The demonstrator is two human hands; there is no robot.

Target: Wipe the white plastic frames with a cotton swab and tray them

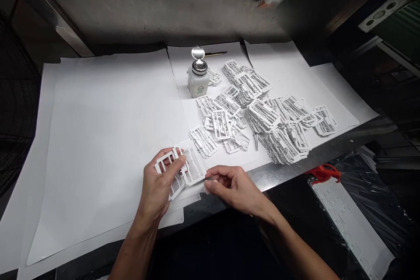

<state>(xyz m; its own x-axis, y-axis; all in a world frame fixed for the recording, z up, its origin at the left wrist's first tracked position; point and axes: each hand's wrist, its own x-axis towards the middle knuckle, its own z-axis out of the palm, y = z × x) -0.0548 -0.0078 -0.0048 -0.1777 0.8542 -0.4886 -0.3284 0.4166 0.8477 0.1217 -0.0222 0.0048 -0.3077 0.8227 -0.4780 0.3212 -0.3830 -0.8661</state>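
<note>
My left hand (156, 186) is closed on a pair of thin white slotted frames (199, 157), overlapping and fanned apart, its thumb pressed on top. They are held just above the table's front edge. At the lower right corner of the nearer frame, my right hand (238, 187) has thumb and fingers pinched together. A small whitish bit shows at those fingertips; what it is I cannot make out. A small stack of similar frames (203, 142) lies just beyond my hands.
Large piles of frames (284, 146) cover the right side of the white paper (108, 140). Behind stands a pump-top bottle (198, 85), lid raised, near a slim knife-like tool (215, 54). A pointed metal tip (256, 141) pokes from the piles. Red-handled scissors (323, 173) lie at lower right.
</note>
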